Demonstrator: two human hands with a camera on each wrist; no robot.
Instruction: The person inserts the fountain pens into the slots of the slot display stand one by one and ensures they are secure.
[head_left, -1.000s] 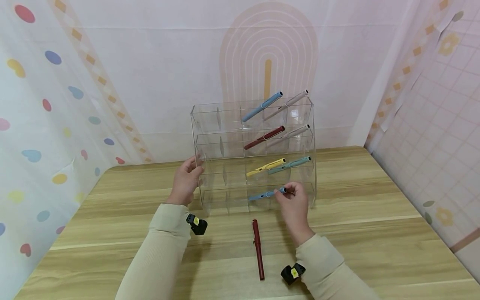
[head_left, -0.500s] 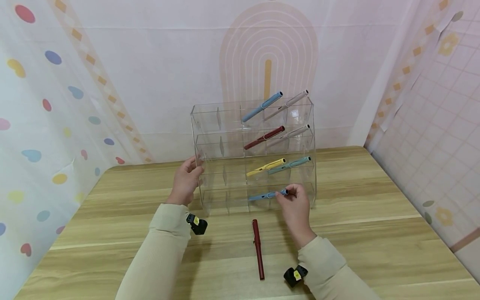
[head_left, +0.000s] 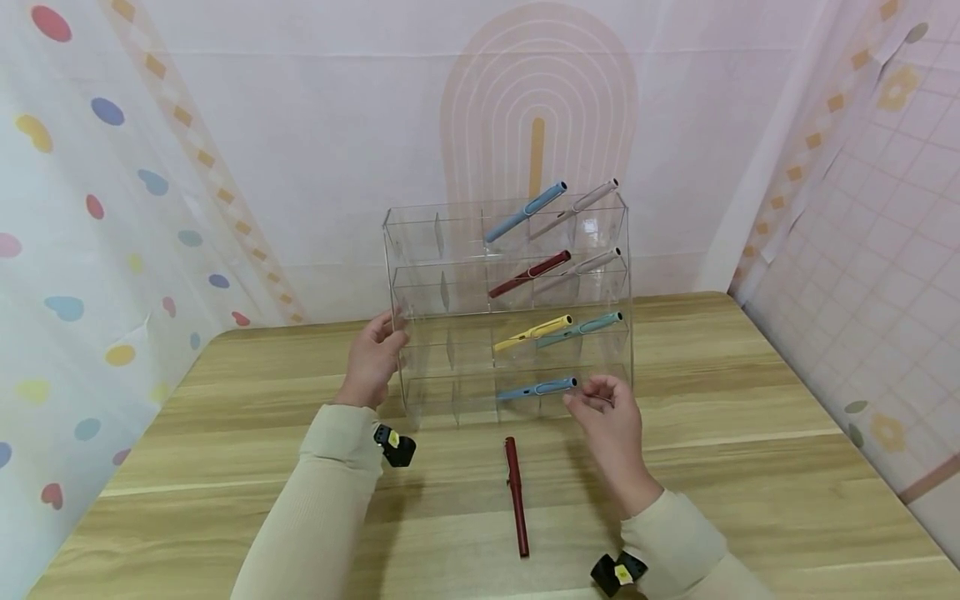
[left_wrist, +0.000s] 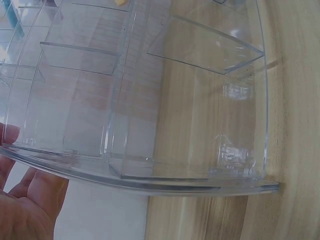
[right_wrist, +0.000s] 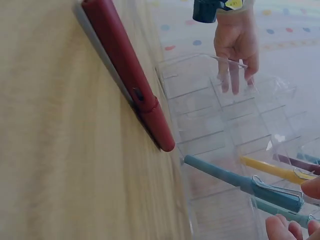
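My left hand grips the left side panel of a clear acrylic pen rack; in the left wrist view its fingers lie on both sides of that panel's edge. A blue pen lies tilted in the bottom tier, its cap end toward me. Just right of the cap end is my right hand, apart from the pen with loosely bent fingers and nothing between them. The right wrist view has the blue pen beside the thumb and fingertips. On the table in front of the rack lies a dark red pen.
Higher tiers hold a yellow pen, a teal pen, a red pen, another blue pen and two pale pens, one a pale pen on top. Behind the wooden table hangs a patterned cloth.
My right hand has let go of the blue pen's cap end and moved right and toward me. The pen stays in the bottom tier. My left hand keeps its place on the rack.
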